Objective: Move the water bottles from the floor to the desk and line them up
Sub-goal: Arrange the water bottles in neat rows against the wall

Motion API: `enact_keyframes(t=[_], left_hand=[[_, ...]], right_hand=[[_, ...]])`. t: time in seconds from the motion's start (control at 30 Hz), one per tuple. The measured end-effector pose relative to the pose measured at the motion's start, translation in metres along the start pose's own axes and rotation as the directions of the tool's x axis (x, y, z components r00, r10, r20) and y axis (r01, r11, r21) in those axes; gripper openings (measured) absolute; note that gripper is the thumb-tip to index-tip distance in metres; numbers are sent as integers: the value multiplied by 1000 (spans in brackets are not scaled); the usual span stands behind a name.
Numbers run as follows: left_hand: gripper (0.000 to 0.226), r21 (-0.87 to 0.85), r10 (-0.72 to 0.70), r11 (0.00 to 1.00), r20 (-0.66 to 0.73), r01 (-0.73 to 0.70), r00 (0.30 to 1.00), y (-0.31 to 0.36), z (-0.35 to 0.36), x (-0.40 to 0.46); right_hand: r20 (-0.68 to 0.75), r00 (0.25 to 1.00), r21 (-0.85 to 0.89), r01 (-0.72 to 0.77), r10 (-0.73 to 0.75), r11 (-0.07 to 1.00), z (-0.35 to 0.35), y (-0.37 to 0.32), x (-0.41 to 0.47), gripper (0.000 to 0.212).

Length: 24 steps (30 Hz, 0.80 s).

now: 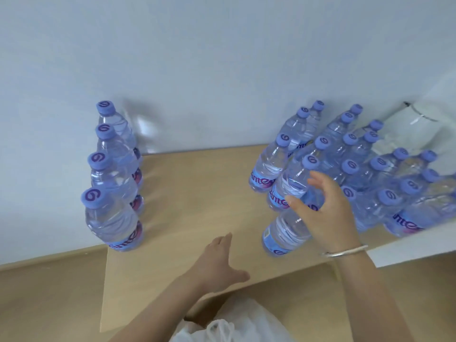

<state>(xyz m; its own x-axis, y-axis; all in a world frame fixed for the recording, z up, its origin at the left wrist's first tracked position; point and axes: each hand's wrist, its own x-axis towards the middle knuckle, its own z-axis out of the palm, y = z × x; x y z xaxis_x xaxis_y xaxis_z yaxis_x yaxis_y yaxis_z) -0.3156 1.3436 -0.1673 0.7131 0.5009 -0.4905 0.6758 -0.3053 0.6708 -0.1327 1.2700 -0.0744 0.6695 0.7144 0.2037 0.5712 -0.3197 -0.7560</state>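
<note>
Bottles of water stand on a light wooden desk (197, 198) that is pushed up to a white wall (197, 58). All of them have blue caps and blue labels.

Four bottles make a row (108, 174) on the left part of the desk. They stand upright, one behind the other, and the row runs from the front of the desk back to the wall. The front bottle (112, 220) of this row is near the desk's front edge.

A big group of bottles (357, 169) stands on the right part of the desk, packed close together. The middle of the desk, between the row and the group, is bare wood.

The right hand (325, 213) is at the near left side of the big group. Its fingers are spread wide and bent a little. They are right at one bottle (293, 183), but I cannot tell if they touch it. Another bottle (283, 233) stands just below the hand, close to the desk's front edge. A silver bracelet (345, 251) is on the right wrist.

The left hand (219, 262) is over the front middle of the desk. Its fingers are straight and loose, and it holds nothing.

A white plastic bag (234, 327) is below the desk's front edge.
</note>
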Motion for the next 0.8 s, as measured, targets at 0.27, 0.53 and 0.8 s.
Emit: enact_keyframes(t=[0.27,0.53,0.8], left_hand=[[99,-73,1,997,88,5,996,20,20,10],[103,-351,81,925,-197,-147,977,25,18,6],[54,-712,191,640,-217,-289,957,41,-27,-34]], right_hand=[[208,941,228,-313,269,922,14,46,-25,46],[263,950,425,-268,166,865,11,0,0,23],[534,845,582,-332,-40,742,9,-24,35,67]])
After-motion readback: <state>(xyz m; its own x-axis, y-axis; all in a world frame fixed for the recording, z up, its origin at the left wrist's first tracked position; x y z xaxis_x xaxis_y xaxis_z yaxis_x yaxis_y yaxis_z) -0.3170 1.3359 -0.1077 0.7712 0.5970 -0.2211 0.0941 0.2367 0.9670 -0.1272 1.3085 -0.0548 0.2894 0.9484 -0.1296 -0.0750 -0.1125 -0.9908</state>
